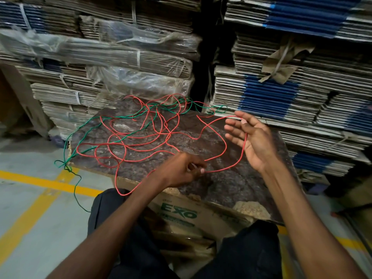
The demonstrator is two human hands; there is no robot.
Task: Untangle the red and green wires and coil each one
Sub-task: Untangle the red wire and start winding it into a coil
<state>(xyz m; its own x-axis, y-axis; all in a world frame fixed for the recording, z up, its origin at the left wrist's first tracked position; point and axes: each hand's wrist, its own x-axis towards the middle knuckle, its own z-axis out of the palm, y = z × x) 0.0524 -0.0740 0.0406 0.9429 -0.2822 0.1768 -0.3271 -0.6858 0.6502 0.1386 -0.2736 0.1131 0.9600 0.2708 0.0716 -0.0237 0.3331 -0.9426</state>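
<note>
We are barely begun: our left hand (186, 170) pinches the red wire (138, 147), whose strand loops over our right hand's (251, 137) straight, spread fingers, while the green wire (112, 125) remains tangled across the board (221, 178), neither coiled.

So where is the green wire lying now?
In the head view, the green wire lies on the left and far side of the board, tangled with the red wire; one end hangs off the left edge onto the floor.

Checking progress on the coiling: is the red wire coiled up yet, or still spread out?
Spread out. The red wire sprawls in loose loops over the board, crossing the green wire; no coil shows.
</note>
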